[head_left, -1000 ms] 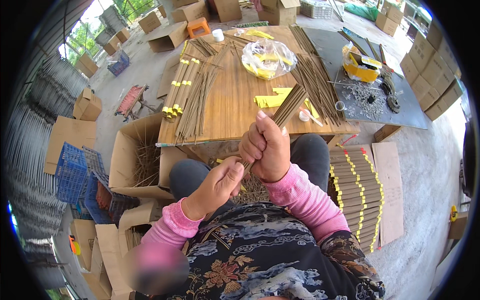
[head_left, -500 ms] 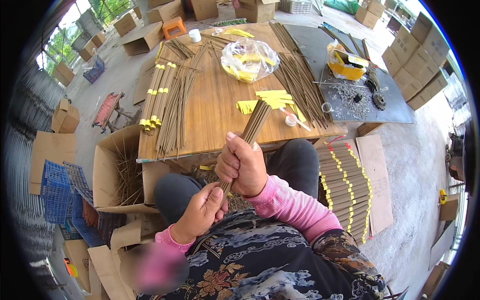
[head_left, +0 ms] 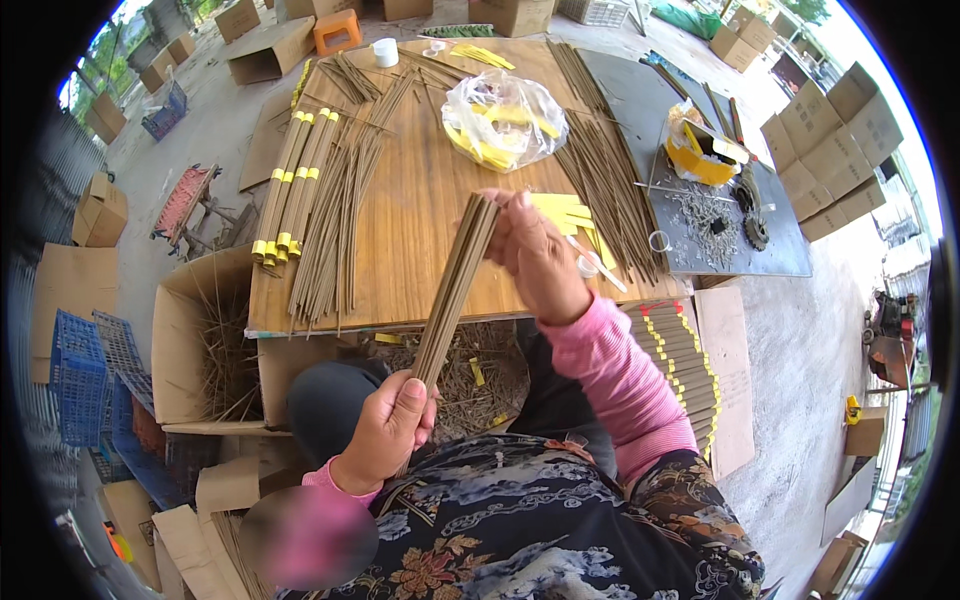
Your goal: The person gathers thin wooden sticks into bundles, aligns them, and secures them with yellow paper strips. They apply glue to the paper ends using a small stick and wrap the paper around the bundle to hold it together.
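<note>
Head view: which hand is closest?

The left hand (head_left: 392,425). It is wrapped tight around the low part of a bunch of brown sticks (head_left: 450,300).

Which way do the sticks go?

Their long side runs up and away from that hand, leaning a bit to the right.

And the right hand (head_left: 543,262)?

It is apart from the left one, up beside the far end, on the right side. Its fingers are bent. I can't tell if they touch the sticks. It is the nearer hand to that end.

What is past it?

Yellow strips (head_left: 565,212) on the wooden table (head_left: 410,195), then a clear bag (head_left: 505,120), then an orange stool (head_left: 337,32).
</note>
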Tool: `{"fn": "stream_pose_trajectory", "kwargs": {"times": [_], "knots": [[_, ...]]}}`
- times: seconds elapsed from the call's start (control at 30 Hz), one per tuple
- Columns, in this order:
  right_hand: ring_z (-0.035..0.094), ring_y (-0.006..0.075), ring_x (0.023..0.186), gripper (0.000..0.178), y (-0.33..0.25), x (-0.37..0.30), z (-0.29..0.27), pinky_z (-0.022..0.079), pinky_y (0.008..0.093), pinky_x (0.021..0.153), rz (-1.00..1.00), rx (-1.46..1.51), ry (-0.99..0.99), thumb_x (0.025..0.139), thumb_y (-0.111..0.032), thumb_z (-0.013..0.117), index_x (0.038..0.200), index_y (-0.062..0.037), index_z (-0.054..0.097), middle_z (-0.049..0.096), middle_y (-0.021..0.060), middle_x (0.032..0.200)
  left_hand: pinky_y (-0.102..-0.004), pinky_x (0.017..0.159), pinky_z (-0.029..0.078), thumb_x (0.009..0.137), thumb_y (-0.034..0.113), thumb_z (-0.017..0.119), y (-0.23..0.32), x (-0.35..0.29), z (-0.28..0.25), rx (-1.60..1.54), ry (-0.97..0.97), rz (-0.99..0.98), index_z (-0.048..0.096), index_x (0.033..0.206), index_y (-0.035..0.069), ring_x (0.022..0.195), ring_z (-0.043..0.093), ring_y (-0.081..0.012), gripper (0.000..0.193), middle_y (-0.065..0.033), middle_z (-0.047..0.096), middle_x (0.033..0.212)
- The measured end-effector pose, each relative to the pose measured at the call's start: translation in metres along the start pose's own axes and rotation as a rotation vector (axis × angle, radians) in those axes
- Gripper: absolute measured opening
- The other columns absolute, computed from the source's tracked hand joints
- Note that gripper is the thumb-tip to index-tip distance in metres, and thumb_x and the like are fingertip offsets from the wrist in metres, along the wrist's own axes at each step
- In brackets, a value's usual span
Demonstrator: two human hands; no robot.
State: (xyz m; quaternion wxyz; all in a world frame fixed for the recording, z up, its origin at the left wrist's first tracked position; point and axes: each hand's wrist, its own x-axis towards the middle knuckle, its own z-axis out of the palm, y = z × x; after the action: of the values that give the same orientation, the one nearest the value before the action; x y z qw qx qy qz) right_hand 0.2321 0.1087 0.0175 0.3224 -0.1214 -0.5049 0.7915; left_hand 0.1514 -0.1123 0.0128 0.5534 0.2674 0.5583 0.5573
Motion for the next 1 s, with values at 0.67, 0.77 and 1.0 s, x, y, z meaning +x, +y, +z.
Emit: {"fn": "stream_pose_trajectory", "kwargs": {"times": [0.67,0.77,1.0], "knots": [[0.054,0.0266,0.088,0.008,0.041,0.088,-0.139,0.045,0.0377,0.071,0.08,-1.705,-0.409,0.077,-0.015,0.055,0.081,-0.0094,0.06,0.059,0.0071,0.084,-0.0172,0.042,0.032,0.091,0.04,0.039,0.0,0.024,-0.028,-0.055,0.069,-0.018,0.047,0.089,0.004,0.048,0.038,-0.0045,0.037,-0.0003,0.045,0.062],[0.054,0.0269,0.085,0.009,0.04,0.089,-0.136,0.045,0.0373,0.07,-0.143,-1.696,-0.41,0.079,-0.014,0.054,0.078,-0.007,0.059,0.058,0.0078,0.081,-0.0169,0.042,0.033,0.091,0.04,0.039,0.002,0.023,-0.027,-0.048,0.07,-0.018,0.047,0.089,0.004,0.048,0.038,-0.0043,0.037,-0.0003,0.045,0.062],[0.052,0.0277,0.082,0.018,0.04,0.089,-0.109,0.043,0.0374,0.072,-0.297,-1.653,-0.347,0.077,-0.019,0.059,0.071,-0.0031,0.054,0.056,0.0107,0.076,-0.0163,0.043,0.033,0.092,0.038,0.039,0.006,0.019,-0.026,-0.023,0.076,-0.004,0.047,0.089,0.004,0.049,0.038,-0.004,0.036,0.0001,0.045,0.063]]}}
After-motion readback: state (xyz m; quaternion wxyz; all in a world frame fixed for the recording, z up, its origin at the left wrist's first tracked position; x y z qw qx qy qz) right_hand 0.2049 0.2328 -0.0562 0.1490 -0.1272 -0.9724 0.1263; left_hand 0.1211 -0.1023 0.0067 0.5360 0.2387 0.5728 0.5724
